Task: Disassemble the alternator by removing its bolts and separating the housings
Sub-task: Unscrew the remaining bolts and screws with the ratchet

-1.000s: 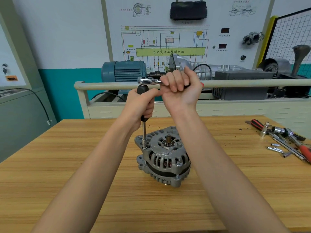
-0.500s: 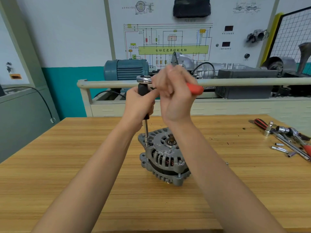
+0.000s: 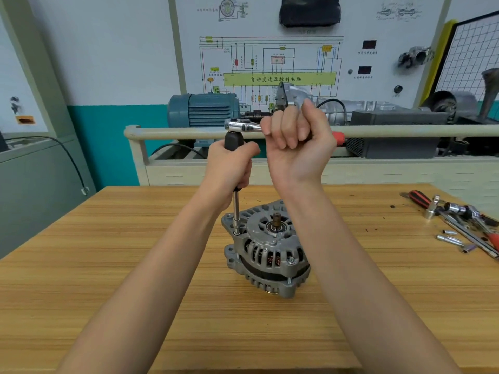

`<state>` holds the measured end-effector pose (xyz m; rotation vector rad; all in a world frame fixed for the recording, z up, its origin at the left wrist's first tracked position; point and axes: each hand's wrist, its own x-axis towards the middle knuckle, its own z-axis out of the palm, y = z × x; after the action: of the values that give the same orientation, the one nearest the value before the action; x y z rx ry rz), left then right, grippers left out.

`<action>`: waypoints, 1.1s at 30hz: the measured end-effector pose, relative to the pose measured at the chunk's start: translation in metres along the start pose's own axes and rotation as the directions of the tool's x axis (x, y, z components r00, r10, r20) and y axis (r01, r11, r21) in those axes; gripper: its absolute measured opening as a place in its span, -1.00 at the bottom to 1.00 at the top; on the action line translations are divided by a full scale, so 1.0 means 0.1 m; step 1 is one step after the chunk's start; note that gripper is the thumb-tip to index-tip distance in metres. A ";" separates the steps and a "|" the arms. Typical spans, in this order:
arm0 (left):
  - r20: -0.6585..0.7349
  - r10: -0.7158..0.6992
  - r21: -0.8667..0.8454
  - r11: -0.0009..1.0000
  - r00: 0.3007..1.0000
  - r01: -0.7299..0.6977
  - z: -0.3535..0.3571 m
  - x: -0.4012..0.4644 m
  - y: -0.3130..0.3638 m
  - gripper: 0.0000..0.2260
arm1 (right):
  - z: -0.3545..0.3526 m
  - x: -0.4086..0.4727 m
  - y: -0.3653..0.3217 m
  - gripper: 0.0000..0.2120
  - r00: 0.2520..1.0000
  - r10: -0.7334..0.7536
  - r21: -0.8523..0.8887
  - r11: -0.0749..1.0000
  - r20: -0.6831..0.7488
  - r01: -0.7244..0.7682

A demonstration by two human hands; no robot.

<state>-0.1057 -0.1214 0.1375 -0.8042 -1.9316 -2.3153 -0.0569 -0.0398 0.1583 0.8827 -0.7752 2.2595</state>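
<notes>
Alternator (image 3: 266,248) sits on the wooden workbench (image 3: 108,265), near the middle, shaft end up, with the rotor shaft stub (image 3: 276,220) pointing upward out of the front housing. Copper windings are visible through the housing slots. A through-bolt head (image 3: 291,261) shows on the near right rim of the housing.

Left hand (image 3: 232,164) is wrapped around the black grip of a vertical extension driver (image 3: 236,209), fingers clamped on the grip. The steel shank runs straight down from the hand, and its socket end sits on a bolt at the left ear of the housing (image 3: 236,232).

Right hand (image 3: 295,141) is closed around the handle of a ratchet wrench (image 3: 243,125), fingers curled tight on it. The chrome ratchet head sits on top of the black grip, and the handle lies roughly horizontal to the right. A red handle tip (image 3: 338,136) sticks out past the heel of the hand.

On the right edge of the bench lies a loose group of tools (image 3: 459,220): a red-and-black handled driver, a ratchet and extension bars, with several small sockets (image 3: 451,238) just beside them.

Behind the bench stand a blue electric motor (image 3: 204,110), a wiring diagram board (image 3: 270,63) and a cutaway transmission unit (image 3: 297,97).
</notes>
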 end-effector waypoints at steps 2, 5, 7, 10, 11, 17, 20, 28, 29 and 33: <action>-0.123 0.046 0.078 0.996 0.991 -0.037 0.06 -0.01 -0.01 -0.68 | 0.09 -0.13 0.08 -0.57 0.971 -0.219 -0.284 0.929 0.096 0.238; -0.151 0.140 0.195 0.975 0.979 -0.110 0.10 -0.04 -0.01 -0.79 | 0.23 -0.28 0.19 -0.73 0.883 -0.381 -0.552 0.689 0.275 0.469; -0.133 0.133 0.162 0.981 0.982 -0.110 0.08 -0.04 -0.01 -0.81 | 0.26 -0.28 0.21 -0.70 0.887 -0.378 -0.571 0.680 0.265 0.460; -0.057 0.074 0.049 0.996 0.996 -0.072 -0.02 0.00 -0.02 -0.67 | 0.17 -0.15 0.13 -0.59 0.956 -0.263 -0.411 0.863 0.131 0.294; -0.014 0.050 0.025 0.998 0.999 -0.050 -0.05 0.02 -0.02 -0.67 | 0.12 -0.08 0.08 -0.57 0.978 -0.180 -0.310 0.928 0.109 0.206; 0.247 -0.047 -0.088 0.994 0.968 0.070 -0.14 0.06 0.02 -0.72 | -0.16 0.23 -0.02 -0.46 0.971 0.230 0.311 0.930 -0.070 -0.198; 0.282 -0.080 -0.063 0.993 0.956 0.102 -0.13 0.06 0.02 -0.63 | -0.18 0.23 0.00 -0.43 0.970 0.232 0.347 0.918 -0.075 -0.193; -0.155 0.051 0.074 0.996 0.987 -0.040 0.09 -0.03 0.02 -0.69 | 0.16 -0.16 0.15 -0.62 0.951 -0.286 -0.354 0.882 0.122 0.310; -0.175 0.077 0.102 0.993 0.982 -0.059 0.11 -0.05 0.02 -0.74 | 0.21 -0.21 0.20 -0.67 0.926 -0.345 -0.438 0.816 0.152 0.376; -0.163 0.094 0.097 0.992 0.982 -0.078 0.08 -0.06 0.02 -0.76 | 0.24 -0.25 0.22 -0.68 0.915 -0.375 -0.504 0.767 0.151 0.398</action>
<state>-0.0967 -0.1165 0.1375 -0.6493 -1.8767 -2.1534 -0.0477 -0.0786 0.1481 0.7359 -1.0550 1.5503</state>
